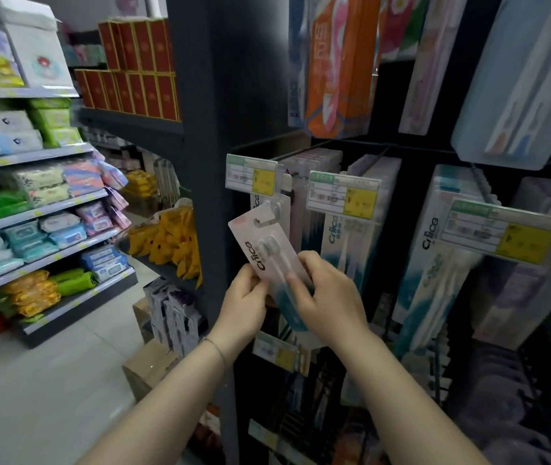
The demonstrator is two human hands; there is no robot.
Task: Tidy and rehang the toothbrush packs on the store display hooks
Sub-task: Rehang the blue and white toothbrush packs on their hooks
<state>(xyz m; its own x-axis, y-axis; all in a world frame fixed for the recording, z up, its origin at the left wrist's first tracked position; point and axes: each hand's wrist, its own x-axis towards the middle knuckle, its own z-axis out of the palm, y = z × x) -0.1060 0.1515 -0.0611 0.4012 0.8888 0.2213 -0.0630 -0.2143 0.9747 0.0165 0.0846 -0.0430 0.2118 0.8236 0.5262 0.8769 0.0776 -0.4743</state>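
Note:
A white toothbrush pack (260, 243) with black lettering and two brush heads tilts to the left in front of the leftmost display hook (275, 204). Its hang slot sits at the hook's tip, just under a price tag (252, 176). My left hand (245, 303) grips the pack's lower left edge. My right hand (326, 297) grips its lower right part, fingers over the brush handles. More packs of the same kind hang behind it (304, 196) and on the neighbouring hooks (351, 250).
Larger toothbrush packs (435, 263) hang to the right, with orange and blue packs (337, 62) on the row above. A dark shelf post (200, 162) stands left of the hooks. Cardboard boxes (153, 364) sit on the floor, and tissue shelves (32, 196) line the aisle.

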